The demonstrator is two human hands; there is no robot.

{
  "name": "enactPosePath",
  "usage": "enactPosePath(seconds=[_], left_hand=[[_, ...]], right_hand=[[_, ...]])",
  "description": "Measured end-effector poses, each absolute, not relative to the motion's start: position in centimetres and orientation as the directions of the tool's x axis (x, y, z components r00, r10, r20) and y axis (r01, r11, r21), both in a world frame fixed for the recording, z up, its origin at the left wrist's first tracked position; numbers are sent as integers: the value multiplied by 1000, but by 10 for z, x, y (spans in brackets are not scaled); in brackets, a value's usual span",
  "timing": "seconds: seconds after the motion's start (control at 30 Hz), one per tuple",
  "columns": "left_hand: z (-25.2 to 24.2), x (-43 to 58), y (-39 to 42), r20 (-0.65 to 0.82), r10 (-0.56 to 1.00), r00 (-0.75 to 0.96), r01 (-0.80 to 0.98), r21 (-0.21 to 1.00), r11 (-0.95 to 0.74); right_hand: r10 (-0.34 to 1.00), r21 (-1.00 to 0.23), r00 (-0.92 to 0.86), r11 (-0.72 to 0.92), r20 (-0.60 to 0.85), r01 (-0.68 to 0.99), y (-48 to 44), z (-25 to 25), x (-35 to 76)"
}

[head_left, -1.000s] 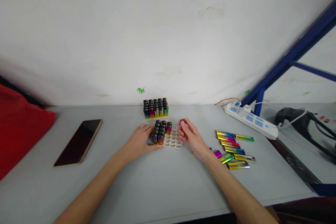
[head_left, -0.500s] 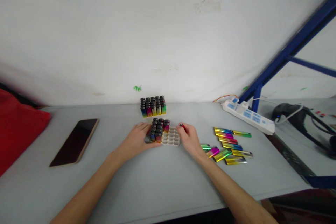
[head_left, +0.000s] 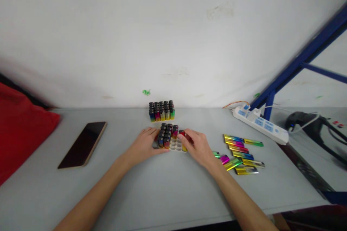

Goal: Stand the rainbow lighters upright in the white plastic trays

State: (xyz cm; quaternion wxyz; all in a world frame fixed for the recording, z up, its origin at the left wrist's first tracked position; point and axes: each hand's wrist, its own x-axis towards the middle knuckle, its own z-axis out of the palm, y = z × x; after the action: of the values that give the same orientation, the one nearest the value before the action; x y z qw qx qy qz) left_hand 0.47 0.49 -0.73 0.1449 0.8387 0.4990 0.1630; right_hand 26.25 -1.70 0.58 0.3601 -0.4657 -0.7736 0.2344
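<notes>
A pale tray (head_left: pixel 176 147) with round-edged slots sits in front of me, its left part filled with upright black-topped lighters (head_left: pixel 164 136). My left hand (head_left: pixel 146 142) is wrapped around the tray's left end, thumb along the near edge. Between the thumb and fingers of my right hand (head_left: pixel 197 145) is a red and yellow lighter (head_left: pixel 184 148), held upright over the tray's right side. Whether its base rests in a slot is hard to see. Several shiny lighters (head_left: pixel 238 153) lie loose on the table to the right of that hand.
Behind the tray, a full block of lighters (head_left: pixel 162 112) stands near the wall. A phone (head_left: pixel 82 144) and a red cloth item (head_left: pixel 24 126) are at left. To the right are a white power strip (head_left: pixel 260 124), a black strapped device (head_left: pixel 306 122) and a blue metal frame (head_left: pixel 287 68).
My right hand has moved slightly left over the tray, and the red and yellow lighter it holds now stands upright. My left hand keeps its hold. The camera view has shifted a little.
</notes>
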Motion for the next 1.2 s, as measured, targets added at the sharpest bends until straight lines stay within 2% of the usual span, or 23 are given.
enactPosePath(seconds=[0.1, 0.17, 0.33, 0.4, 0.47, 0.6, 0.77, 1.0, 1.2], left_hand=[[-7, 4, 5, 129, 886, 446, 786, 417, -456], [-8, 4, 5, 144, 884, 445, 781, 420, -462], [-12, 2, 5, 158, 881, 445, 780, 414, -469], [-12, 2, 5, 161, 879, 448, 780, 411, -473], [-12, 3, 5, 157, 879, 450, 782, 407, -473], [-10, 4, 5, 144, 884, 444, 790, 404, -462], [-9, 4, 6, 139, 884, 446, 789, 404, -462], [-10, 4, 8, 139, 883, 448, 794, 392, -464], [-8, 4, 8, 126, 887, 445, 803, 382, -457]], right_hand=[[898, -708, -316, 438, 307, 555, -15, 0, 262], [882, -666, -343, 469, 322, 580, -14, -2, 262], [831, -427, -471, 556, 297, 713, -14, 3, 254], [849, -318, -462, 525, 256, 789, -15, 8, 249], [881, -261, -423, 468, 213, 844, -17, 12, 245], [882, -361, -438, 472, 176, 804, -23, 18, 260], [895, -489, -421, 434, 145, 756, -42, 22, 331], [926, -501, -371, 351, 62, 791, -61, 9, 394], [955, -624, -272, 284, 118, 728, -47, 6, 384]])
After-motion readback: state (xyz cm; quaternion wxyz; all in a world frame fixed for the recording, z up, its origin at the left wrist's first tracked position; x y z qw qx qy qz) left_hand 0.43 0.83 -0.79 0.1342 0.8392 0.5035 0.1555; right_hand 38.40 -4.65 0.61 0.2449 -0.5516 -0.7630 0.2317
